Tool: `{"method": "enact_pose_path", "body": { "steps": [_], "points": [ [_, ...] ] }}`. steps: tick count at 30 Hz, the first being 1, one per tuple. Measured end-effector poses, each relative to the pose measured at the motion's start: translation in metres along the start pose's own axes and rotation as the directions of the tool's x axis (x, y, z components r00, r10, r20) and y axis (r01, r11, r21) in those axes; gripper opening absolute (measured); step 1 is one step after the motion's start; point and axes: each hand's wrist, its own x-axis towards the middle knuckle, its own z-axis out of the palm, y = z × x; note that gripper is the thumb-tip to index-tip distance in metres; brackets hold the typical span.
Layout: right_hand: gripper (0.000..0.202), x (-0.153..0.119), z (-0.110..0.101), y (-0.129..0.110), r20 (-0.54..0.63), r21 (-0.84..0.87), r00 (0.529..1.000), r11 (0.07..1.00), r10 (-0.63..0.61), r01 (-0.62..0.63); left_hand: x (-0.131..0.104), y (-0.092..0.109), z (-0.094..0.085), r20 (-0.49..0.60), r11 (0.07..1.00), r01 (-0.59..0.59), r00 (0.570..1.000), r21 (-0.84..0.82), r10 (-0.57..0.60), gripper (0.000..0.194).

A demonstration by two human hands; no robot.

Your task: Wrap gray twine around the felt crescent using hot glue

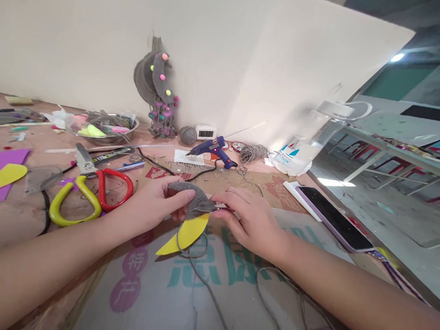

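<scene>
My left hand [171, 199] grips a crescent piece wrapped in grey yarn [195, 204], its thumb on top. A bare yellow end [186, 234] of the piece points down and left below the hands. My right hand [248, 216] is closed at the right side of the wrapped part, its thumb and fingers pinching the grey yarn there; a small shiny item shows between them, too small to name. Loose grey yarn [209, 287] loops around the yellow end and trails down across a printed sheet [154, 298].
Scissors [102, 188] with red and yellow handles lie left. Behind are a blue glue gun [215, 152], a small clock [206, 132], a yarn ball [187, 135] and a bowl of scraps [103, 137]. A bottle [302, 141] and a phone [334, 218] are right.
</scene>
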Motion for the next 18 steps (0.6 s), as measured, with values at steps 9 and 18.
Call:
{"method": "enact_pose_path", "body": {
  "steps": [9,18],
  "points": [
    [0.025,-0.0009,-0.0001,-0.0029,0.005,-0.059,1.000,0.998,-0.008,0.008,-0.0010,0.0041,0.0004,-0.034,0.999,0.004,0.999,0.038,-0.003,0.025],
    [0.019,-0.0001,-0.0045,0.0018,-0.056,-0.038,0.998,0.999,-0.016,0.014,-0.0015,0.0053,-0.0002,-0.020,0.997,0.043,0.999,-0.070,-0.044,0.024]
  ]
}}
